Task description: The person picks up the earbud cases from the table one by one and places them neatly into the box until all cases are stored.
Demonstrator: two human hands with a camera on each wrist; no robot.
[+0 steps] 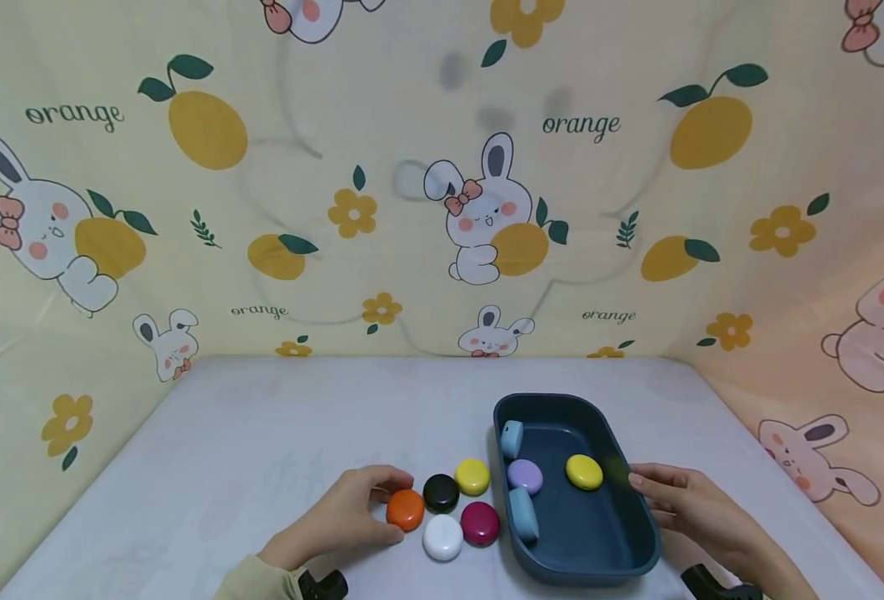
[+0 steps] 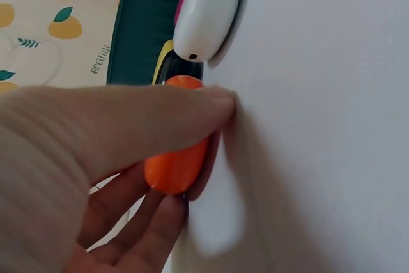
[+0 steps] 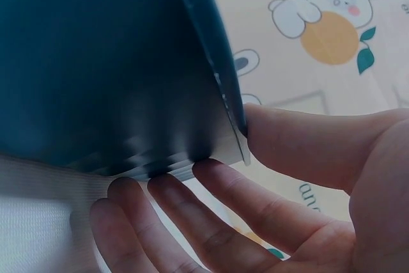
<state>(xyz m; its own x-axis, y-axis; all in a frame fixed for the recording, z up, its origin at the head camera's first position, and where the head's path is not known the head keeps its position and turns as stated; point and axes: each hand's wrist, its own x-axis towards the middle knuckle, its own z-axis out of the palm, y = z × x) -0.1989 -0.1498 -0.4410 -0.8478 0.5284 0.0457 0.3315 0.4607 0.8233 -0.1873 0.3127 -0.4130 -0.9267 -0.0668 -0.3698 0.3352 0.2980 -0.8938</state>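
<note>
Disc, orange, one. Location: left end of a loose cluster above or on the table, left of the tray. Left hand: pinching the disc, thumb on its near side, fingers on its far side. Whether the disc bears on the table I cannot quite tell; the thumb covers much of it in the left wrist view.

Tray, dark blue, one. Long axis runs near to far, so I have its long left wall facing the disc. Right hand: holding the right wall from outside, thumb at the rim, fingertips low on the wall.

Key bearing, as I judge it: disc to tray is left to right, across the tray's long axis, with the left hand much the nearer to the disc. Standing between: black piece, just beside the disc; white piece, near and right; yellow piece, far and right; crimson piece, close by the left wall.

Tray contents: two blue pieces and a purple piece along the left; a second yellow piece farther right.
</note>
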